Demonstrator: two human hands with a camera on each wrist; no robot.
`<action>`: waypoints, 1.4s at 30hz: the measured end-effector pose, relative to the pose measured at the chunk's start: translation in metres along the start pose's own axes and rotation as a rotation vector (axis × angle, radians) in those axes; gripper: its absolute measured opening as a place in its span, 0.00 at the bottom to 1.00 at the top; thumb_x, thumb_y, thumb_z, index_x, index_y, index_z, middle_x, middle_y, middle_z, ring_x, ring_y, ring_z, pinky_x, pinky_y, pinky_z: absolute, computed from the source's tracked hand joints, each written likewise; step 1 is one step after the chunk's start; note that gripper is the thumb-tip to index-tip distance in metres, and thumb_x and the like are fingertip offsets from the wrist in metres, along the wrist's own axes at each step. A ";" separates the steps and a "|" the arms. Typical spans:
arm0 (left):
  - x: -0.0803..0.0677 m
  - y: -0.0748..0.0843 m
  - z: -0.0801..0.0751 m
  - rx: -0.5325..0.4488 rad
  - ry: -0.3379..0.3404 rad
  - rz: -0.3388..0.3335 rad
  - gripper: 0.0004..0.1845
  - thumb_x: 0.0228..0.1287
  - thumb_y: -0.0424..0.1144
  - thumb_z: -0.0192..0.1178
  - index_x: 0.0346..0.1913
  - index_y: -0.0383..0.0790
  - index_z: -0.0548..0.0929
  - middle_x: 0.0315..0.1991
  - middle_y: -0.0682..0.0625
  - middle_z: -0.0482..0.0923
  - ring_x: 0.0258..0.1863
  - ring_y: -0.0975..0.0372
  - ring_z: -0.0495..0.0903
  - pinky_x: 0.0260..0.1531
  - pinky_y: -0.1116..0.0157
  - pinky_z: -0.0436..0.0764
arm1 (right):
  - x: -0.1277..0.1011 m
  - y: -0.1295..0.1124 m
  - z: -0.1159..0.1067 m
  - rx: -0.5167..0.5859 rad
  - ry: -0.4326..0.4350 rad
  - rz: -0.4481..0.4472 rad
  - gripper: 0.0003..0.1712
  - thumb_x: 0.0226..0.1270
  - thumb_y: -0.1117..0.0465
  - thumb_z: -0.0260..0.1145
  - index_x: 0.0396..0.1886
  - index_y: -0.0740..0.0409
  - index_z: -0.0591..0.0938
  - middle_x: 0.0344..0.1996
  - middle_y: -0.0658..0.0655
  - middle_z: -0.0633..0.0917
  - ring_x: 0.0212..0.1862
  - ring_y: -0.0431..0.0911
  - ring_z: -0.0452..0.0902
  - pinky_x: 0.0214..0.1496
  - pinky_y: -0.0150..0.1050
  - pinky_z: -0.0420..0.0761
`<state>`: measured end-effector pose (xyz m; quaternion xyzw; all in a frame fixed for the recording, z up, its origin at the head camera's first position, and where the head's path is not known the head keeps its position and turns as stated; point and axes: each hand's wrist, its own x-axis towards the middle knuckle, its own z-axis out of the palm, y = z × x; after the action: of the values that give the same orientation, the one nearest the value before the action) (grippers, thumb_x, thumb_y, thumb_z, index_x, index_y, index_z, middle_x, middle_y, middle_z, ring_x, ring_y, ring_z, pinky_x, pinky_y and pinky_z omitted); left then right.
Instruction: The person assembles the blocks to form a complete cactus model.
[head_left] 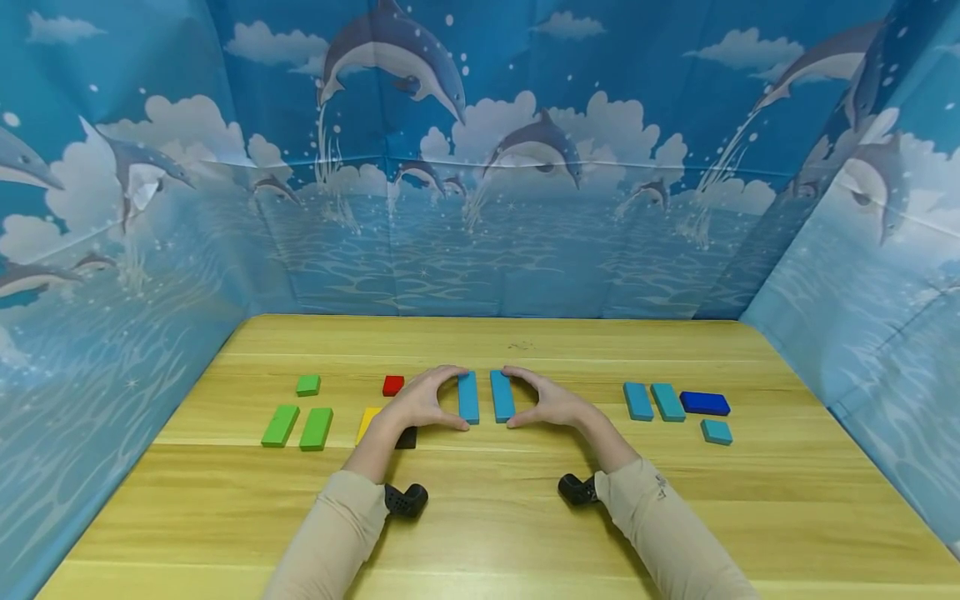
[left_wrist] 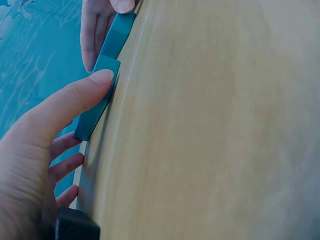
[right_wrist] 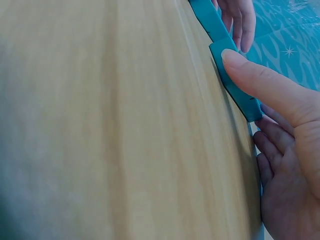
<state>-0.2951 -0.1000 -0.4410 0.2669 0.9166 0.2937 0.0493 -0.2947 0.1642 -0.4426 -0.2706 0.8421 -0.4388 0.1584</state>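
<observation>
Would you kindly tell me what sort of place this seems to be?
Probably a staged indoor recording booth: a dolphin-print backdrop encloses a wood-grain table on three sides, with coloured rectangular blocks spread across it.

2 lt-blue blocks [head_left: 468, 397] btwn L hand [head_left: 420, 402] & R hand [head_left: 557, 402]; 3 more + 1 dark-blue block [head_left: 705, 403] right of R hand. Left of L hand — 3 green blocks [head_left: 317, 428]; near it 1 red block [head_left: 393, 386], prob. 1 yellow block [head_left: 366, 422], 1 black block [head_left: 407, 439] — part hidden.

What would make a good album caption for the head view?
Left hand holds one light-blue block, right hand another block, at a wooden table before a dolphin backdrop.
</observation>
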 end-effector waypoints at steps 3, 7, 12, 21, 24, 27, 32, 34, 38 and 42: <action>0.000 -0.001 0.001 -0.003 0.002 -0.001 0.47 0.35 0.61 0.71 0.64 0.53 0.67 0.64 0.51 0.63 0.63 0.55 0.61 0.58 0.52 0.62 | 0.000 0.001 0.000 -0.004 0.001 0.011 0.51 0.48 0.55 0.73 0.69 0.54 0.56 0.69 0.57 0.54 0.70 0.54 0.44 0.65 0.54 0.50; 0.001 -0.002 0.002 0.002 0.006 -0.022 0.47 0.35 0.62 0.70 0.63 0.53 0.67 0.64 0.52 0.62 0.63 0.55 0.61 0.57 0.53 0.63 | -0.001 0.000 0.000 -0.010 0.002 0.018 0.50 0.48 0.55 0.73 0.69 0.53 0.56 0.69 0.56 0.55 0.70 0.54 0.45 0.65 0.54 0.50; -0.002 0.002 0.003 -0.015 0.037 -0.038 0.46 0.34 0.62 0.71 0.62 0.53 0.69 0.65 0.52 0.62 0.63 0.55 0.61 0.57 0.52 0.64 | 0.000 0.000 0.001 -0.021 0.007 0.004 0.50 0.50 0.57 0.72 0.70 0.55 0.55 0.69 0.59 0.54 0.69 0.56 0.44 0.65 0.56 0.50; -0.022 0.031 0.005 -0.041 0.087 0.092 0.44 0.35 0.61 0.71 0.61 0.50 0.70 0.64 0.49 0.63 0.63 0.53 0.62 0.56 0.50 0.65 | -0.001 -0.001 0.000 -0.015 0.001 0.011 0.50 0.50 0.56 0.72 0.69 0.55 0.55 0.69 0.58 0.55 0.69 0.55 0.45 0.64 0.56 0.51; -0.033 0.046 0.010 -0.042 0.075 0.131 0.45 0.34 0.60 0.71 0.60 0.49 0.71 0.63 0.49 0.64 0.63 0.54 0.63 0.56 0.51 0.65 | -0.001 -0.002 0.000 -0.030 0.000 0.016 0.51 0.49 0.53 0.73 0.69 0.54 0.56 0.69 0.56 0.55 0.70 0.54 0.44 0.65 0.55 0.50; -0.046 0.060 0.019 -0.037 0.064 0.171 0.44 0.34 0.60 0.71 0.60 0.49 0.71 0.63 0.50 0.65 0.62 0.56 0.63 0.56 0.53 0.65 | 0.000 0.000 -0.001 -0.037 -0.004 0.001 0.51 0.49 0.52 0.72 0.69 0.55 0.55 0.69 0.57 0.54 0.70 0.54 0.43 0.65 0.56 0.49; -0.068 0.083 0.037 -0.017 0.063 0.246 0.44 0.34 0.61 0.71 0.60 0.50 0.71 0.63 0.51 0.65 0.62 0.59 0.64 0.56 0.54 0.66 | 0.000 0.000 -0.001 -0.037 -0.007 -0.012 0.50 0.50 0.53 0.72 0.69 0.55 0.55 0.69 0.57 0.54 0.70 0.55 0.44 0.65 0.56 0.49; -0.075 0.090 0.044 -0.013 0.063 0.264 0.44 0.34 0.61 0.71 0.60 0.49 0.71 0.62 0.52 0.66 0.61 0.60 0.64 0.56 0.56 0.66 | -0.001 -0.001 -0.001 -0.037 -0.002 -0.006 0.50 0.50 0.54 0.72 0.69 0.54 0.56 0.69 0.56 0.55 0.70 0.54 0.44 0.65 0.56 0.50; -0.088 0.098 0.057 -0.006 0.062 0.292 0.43 0.35 0.62 0.70 0.59 0.49 0.71 0.60 0.52 0.67 0.59 0.61 0.66 0.55 0.59 0.68 | -0.009 -0.021 -0.002 -0.015 -0.005 -0.006 0.48 0.52 0.59 0.71 0.69 0.59 0.55 0.68 0.61 0.54 0.69 0.57 0.44 0.64 0.57 0.50; -0.097 0.102 0.066 0.008 0.049 0.302 0.43 0.37 0.64 0.68 0.59 0.49 0.71 0.59 0.53 0.68 0.58 0.61 0.68 0.53 0.59 0.70 | -0.015 -0.035 -0.003 -0.001 -0.018 0.005 0.47 0.52 0.62 0.70 0.69 0.63 0.55 0.68 0.64 0.54 0.69 0.58 0.43 0.65 0.57 0.49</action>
<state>-0.1494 -0.0468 -0.4446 0.3948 0.8680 0.3005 -0.0188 -0.2735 0.1585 -0.4116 -0.2725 0.8415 -0.4356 0.1670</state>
